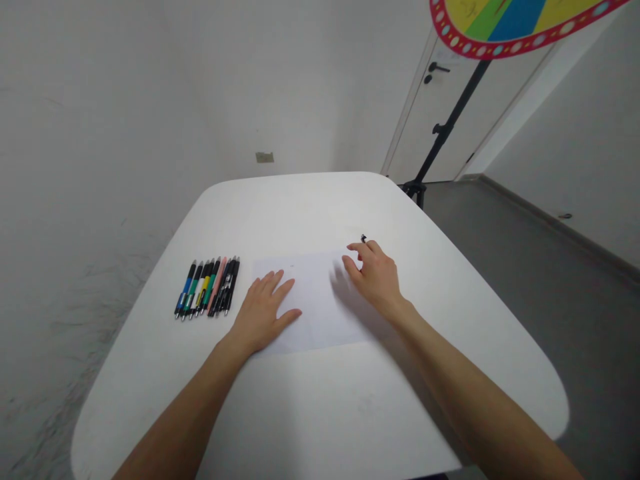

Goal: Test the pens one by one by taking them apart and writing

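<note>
Nearby, a row of probably retractable pens (207,288) beside the paper (313,293).

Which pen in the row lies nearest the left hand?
The rightmost black pen, at the row's end beside the left hand; the other pens all lie farther left.

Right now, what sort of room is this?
Probably a bare office or test room: a white rounded table, a row of pens, and a colored prize wheel on a black stand.

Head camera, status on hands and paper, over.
Left hand flat on the sheet of white paper. Right hand over the sheet's right edge, small black object just past it. Row of pens left of the sheet.
</note>
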Demonstrator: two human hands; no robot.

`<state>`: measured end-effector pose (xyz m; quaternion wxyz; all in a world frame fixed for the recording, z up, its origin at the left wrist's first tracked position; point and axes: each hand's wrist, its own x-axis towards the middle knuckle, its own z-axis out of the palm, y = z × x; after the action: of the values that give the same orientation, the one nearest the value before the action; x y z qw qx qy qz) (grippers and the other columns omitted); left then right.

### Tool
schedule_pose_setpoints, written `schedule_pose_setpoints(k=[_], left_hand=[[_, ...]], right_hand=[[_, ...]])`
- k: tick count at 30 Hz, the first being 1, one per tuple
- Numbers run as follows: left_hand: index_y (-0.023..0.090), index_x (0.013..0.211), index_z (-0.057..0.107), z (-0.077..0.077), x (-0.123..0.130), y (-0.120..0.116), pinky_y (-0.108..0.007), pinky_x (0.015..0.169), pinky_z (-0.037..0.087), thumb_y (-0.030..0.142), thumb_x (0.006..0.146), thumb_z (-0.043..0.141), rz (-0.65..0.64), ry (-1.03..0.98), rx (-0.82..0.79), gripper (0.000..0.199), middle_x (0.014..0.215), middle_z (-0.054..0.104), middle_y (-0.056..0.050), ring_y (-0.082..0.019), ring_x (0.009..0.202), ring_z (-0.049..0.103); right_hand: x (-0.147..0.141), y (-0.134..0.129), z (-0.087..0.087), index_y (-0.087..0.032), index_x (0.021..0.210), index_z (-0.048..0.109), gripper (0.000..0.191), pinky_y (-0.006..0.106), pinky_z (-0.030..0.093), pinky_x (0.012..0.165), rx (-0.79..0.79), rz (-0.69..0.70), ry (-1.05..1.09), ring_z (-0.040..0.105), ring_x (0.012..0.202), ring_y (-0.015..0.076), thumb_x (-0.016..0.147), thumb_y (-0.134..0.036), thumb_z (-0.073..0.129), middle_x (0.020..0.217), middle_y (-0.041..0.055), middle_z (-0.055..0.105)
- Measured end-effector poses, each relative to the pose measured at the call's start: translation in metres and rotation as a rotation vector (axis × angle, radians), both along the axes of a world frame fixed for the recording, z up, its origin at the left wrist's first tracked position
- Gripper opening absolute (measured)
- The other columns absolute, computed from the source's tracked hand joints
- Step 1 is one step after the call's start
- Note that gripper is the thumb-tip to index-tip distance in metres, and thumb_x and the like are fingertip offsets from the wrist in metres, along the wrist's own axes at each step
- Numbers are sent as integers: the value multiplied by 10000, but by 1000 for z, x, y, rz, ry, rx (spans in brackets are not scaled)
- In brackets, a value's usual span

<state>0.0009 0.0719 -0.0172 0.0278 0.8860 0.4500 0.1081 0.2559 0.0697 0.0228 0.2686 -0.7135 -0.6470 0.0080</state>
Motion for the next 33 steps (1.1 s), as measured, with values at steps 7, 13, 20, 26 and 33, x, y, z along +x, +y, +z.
schedule_pose_setpoints(k=[7,13,20,26,33], left_hand=[[136,1038,656,30,-19,4,-466,950,435,406,915,463,424,-26,196,354,1112,643,-164,-324,1080,559],[125,986,661,36,-38,10,-467,783,433,426,871,439,652,215,211,390,998,626,-190,-369,973,552],[118,935,677,34,-35,15,-450,771,428,417,872,415,655,283,174,402,978,635,-189,-361,979,558],[127,906,691,31,-35,17,-442,755,422,424,884,395,638,317,184,419,984,647,-184,-352,960,563],[137,851,700,32,-34,17,-432,753,412,342,882,380,615,312,198,381,970,670,-163,-336,959,570]], right_hand=[[-12,-14,3,-172,1105,667,297,321,436,714,-46,83,20,643,830,221,919,-324,492,1040,100,672],[-18,-19,-5,-188,1082,673,277,306,426,684,-57,110,18,637,765,200,918,-325,497,958,78,674],[-16,-21,-12,-195,1067,668,265,308,437,699,-72,159,35,647,810,205,931,-321,478,974,79,680],[-14,-22,-14,-192,1053,672,260,310,438,703,-79,154,49,642,789,199,927,-321,484,955,75,680],[-16,-24,-12,-184,1056,676,261,300,428,696,-100,160,44,637,773,192,927,-316,492,935,72,681]])
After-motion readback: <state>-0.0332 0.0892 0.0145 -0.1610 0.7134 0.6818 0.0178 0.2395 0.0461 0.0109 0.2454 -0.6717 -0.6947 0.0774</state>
